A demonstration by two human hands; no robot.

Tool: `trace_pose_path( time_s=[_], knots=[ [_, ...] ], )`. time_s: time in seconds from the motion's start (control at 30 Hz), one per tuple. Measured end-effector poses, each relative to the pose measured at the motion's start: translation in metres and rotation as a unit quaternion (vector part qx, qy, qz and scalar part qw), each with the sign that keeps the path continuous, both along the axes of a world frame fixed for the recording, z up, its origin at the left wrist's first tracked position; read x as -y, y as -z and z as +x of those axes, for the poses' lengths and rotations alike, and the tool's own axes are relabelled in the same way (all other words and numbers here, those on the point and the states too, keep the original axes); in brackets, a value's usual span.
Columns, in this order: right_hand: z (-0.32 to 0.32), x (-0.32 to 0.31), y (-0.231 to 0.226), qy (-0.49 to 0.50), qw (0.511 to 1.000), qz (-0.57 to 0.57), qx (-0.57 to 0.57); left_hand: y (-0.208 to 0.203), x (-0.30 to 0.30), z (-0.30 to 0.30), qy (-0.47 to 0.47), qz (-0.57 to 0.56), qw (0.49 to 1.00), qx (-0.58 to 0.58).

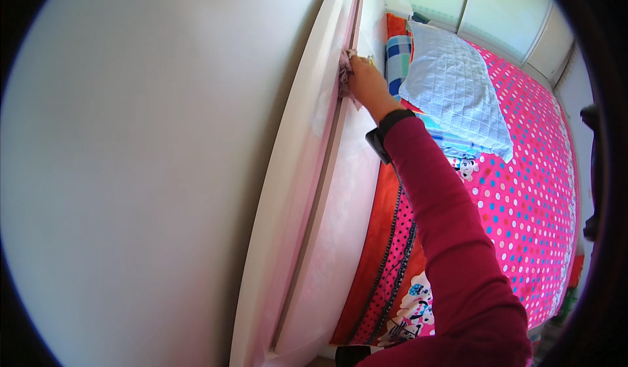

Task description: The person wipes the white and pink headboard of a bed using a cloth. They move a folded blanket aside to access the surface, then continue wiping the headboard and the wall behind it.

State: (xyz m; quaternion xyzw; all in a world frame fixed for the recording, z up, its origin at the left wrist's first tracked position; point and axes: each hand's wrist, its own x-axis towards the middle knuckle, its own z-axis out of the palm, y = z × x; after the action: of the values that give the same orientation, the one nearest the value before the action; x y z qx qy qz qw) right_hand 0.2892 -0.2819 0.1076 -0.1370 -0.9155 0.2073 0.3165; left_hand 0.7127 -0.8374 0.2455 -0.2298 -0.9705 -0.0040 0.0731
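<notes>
Against headboard (307, 190) | right hand (367, 84) – fingers clenching cloth (345, 74) | left hand – unseen

Single head view, steeply down along headboard (307, 190) and bed (523, 190)

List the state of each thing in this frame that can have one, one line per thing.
Right hand: closed on a small pale cloth, pressed to the headboard.
Small pale crumpled cloth: bunched, against the headboard's groove.
White wooden headboard: upright, against the wall.
Pale blue quilted pillow: lying flat on the bed.
Pink polka-dot bedspread: spread over the bed.
Black wrist device: worn on the right wrist.
Left hand: not in view.
</notes>
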Motion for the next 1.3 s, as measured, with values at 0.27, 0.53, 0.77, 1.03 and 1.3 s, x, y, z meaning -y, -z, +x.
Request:
trace_pose_path(
  time_s=[0.27,0.53,0.77,1.03,1.3],
  knots=[
    [-0.045,-0.038,0.001,0.045,0.998,0.037,0.040,0.006,0.015,0.005,0.021,-0.004,1.000,-0.019],
    [-0.062,-0.049,-0.008,0.087,0.992,0.046,0.077,0.015,0.030,0.021,0.039,-0.033,0.998,-0.040],
    [-0.062,-0.053,-0.006,0.068,0.993,0.035,0.094,0.014,0.015,0.019,-0.018,0.009,0.999,-0.049],
    [-0.039,-0.037,-0.013,0.023,0.996,0.034,0.078,-0.002,0.001,0.004,-0.003,-0.012,1.000,0.000],
    [-0.011,-0.010,-0.009,-0.002,0.998,0.044,0.050,-0.005,-0.005,0.002,-0.028,0.038,0.998,0.039]
  ],
)
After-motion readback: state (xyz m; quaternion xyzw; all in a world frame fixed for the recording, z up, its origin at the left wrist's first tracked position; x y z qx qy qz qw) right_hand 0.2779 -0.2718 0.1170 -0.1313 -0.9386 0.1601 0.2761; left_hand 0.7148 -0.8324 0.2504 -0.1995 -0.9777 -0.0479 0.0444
